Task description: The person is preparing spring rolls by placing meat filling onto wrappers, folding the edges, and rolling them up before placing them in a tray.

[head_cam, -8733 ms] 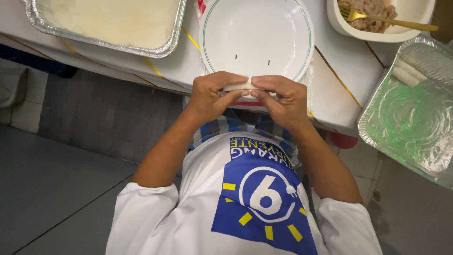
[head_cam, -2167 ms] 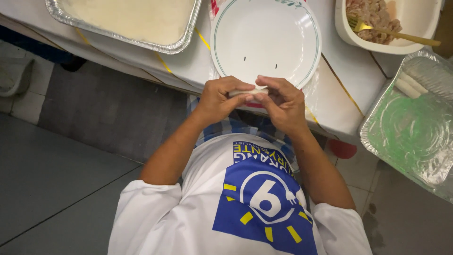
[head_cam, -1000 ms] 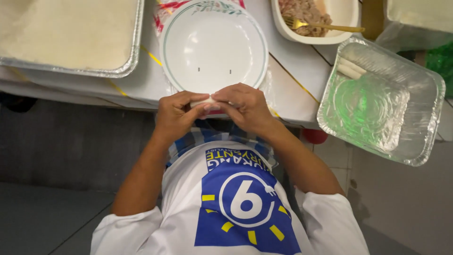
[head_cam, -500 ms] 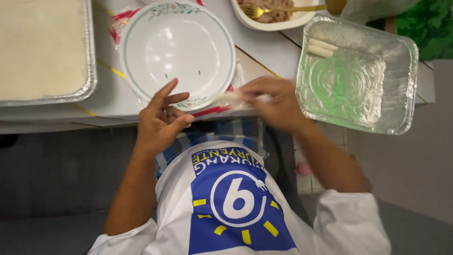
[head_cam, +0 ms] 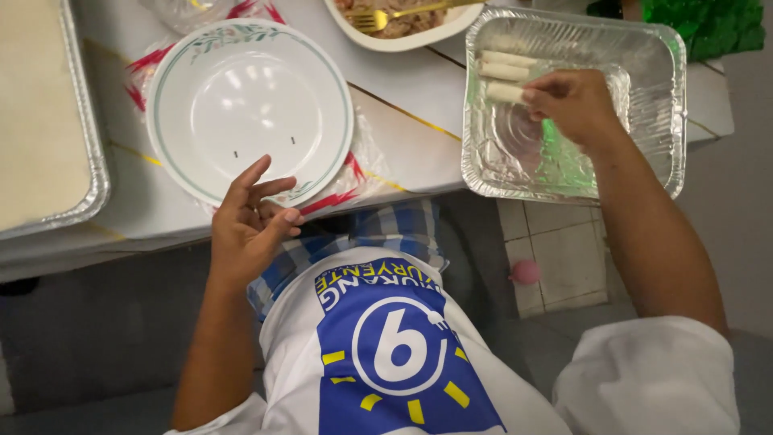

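1. The left hand (head_cam: 250,229) is near the body, at the table's edge. Its fingers are spread and loose, and it holds nothing. Its fingertips sit just at the rim of the round white plate with a thin green edge (head_cam: 250,109).
2. That plate has nothing on it. The left hand would do well to rest there and keep the plate from sliding.
3. The white table (head_cam: 403,121) carries everything. A red and clear plastic wrap (head_cam: 354,173) peeks out from under the plate.
4. Farther out, the right hand (head_cam: 572,105) reaches into the shiny silver foil tray (head_cam: 668,105). Its fingers are pressed together on the end of a thin pale wrapped roll (head_cam: 503,93).
5. That roll lies in the tray's far left corner, touching two more pale rolls (head_cam: 507,64) just like it.
6. To do this well, I think the roll should go down softly, straight, and snug beside the others, so the wrap does not open.
7. The fingers should let go slowly and lift up, not drag sideways.
8. Farthest away is a white bowl of brown filling with a gold fork (head_cam: 394,16).
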